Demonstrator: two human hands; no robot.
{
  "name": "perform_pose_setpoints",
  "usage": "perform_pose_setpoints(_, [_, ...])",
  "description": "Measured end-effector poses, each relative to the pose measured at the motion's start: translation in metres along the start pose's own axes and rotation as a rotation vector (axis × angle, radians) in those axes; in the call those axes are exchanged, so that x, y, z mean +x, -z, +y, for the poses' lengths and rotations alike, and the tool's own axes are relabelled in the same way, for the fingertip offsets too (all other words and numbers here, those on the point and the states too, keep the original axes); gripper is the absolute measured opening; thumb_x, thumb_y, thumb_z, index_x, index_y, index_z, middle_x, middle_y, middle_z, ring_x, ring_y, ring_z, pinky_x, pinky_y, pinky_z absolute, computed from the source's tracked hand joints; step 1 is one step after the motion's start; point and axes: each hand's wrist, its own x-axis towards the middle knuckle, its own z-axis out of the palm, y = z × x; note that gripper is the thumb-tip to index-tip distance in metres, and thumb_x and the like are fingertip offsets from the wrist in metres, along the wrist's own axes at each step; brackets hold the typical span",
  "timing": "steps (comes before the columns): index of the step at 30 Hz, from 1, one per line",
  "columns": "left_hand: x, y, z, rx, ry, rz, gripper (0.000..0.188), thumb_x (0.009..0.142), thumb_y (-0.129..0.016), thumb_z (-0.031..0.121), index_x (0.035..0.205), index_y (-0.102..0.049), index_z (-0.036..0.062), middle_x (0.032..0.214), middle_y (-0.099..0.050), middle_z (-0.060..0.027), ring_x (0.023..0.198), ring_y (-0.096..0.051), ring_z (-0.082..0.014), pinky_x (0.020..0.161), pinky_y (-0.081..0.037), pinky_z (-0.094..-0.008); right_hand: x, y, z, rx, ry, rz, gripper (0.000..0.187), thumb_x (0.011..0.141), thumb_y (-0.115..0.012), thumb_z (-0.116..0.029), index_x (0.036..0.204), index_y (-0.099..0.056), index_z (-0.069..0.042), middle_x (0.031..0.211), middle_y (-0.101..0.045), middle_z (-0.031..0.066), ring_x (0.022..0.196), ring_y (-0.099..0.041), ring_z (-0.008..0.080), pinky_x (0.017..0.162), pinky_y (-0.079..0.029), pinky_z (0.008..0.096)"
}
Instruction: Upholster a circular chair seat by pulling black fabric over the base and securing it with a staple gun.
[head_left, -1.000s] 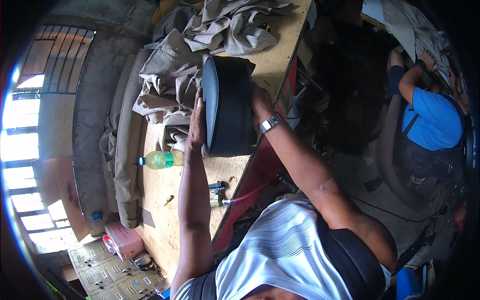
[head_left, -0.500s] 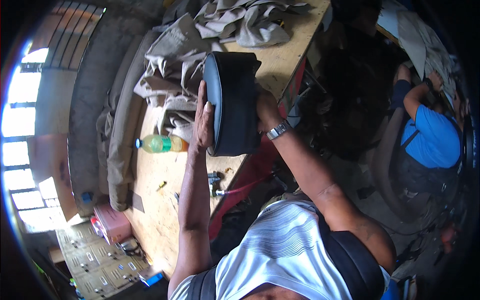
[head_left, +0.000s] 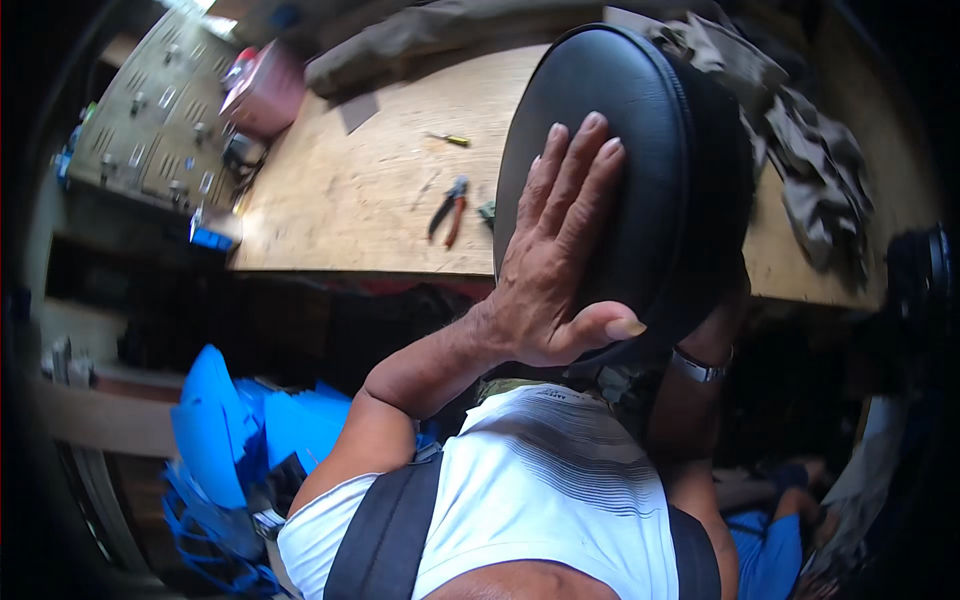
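A round, thick black padded seat cushion is held up in front of me, tilted on its edge, its smooth top facing left. My left hand lies flat against that top, fingers stretched out and thumb apart. Behind the cushion's lower right side is my right hand, mostly hidden, with a metal-band watch at the wrist. Its fingers cannot be seen. On the wooden table left of the cushion lie pliers with red and dark handles and a small yellow-handled tool.
Crumpled grey-brown cloth covers the table's right part, and a cloth roll runs along its back. A pink box stands beside metal lockers. Blue plastic pieces are at lower left. A person in blue is at lower right.
My view has swung toward the lockers. The cushion has turned so its top shows broadly, and my left hand now lies across its face rather than at its left side.
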Motion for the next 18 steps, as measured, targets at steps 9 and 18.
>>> perform_pose_setpoints(9, [-0.142, 0.114, -0.035, -0.206, 0.257, 0.576, 0.104, 0.099, -0.038, 0.068, 0.159, 0.003, -0.0056, 0.165, -0.007, -0.0305, 0.153, -0.015, -0.0406, 0.123, -0.015, -0.0497, 0.08, -0.215, -0.131, 1.184, 0.194, -0.497, 0.041, 0.102, -0.052, -0.027, 0.123, -0.063, 0.006, 0.12, -0.066, 0.0178, 0.107, -0.063, 0.0224, 0.093, -0.05, 0.0354])
perform_pose_setpoints(18, [-0.266, 0.161, -0.133, -0.14, 0.298, 1.262, 0.094, 0.1, -0.028, 0.068, 0.162, 0.0, 0.0038, 0.163, -0.013, -0.027, 0.149, -0.026, -0.0403, 0.119, -0.026, -0.0525, 0.119, -0.334, -0.339, 0.873, -0.212, -1.184, 0.058, 0.104, -0.051, -0.053, 0.095, -0.077, -0.003, 0.077, -0.068, 0.0028, 0.069, -0.059, 0.0076, 0.065, -0.048, 0.0303])
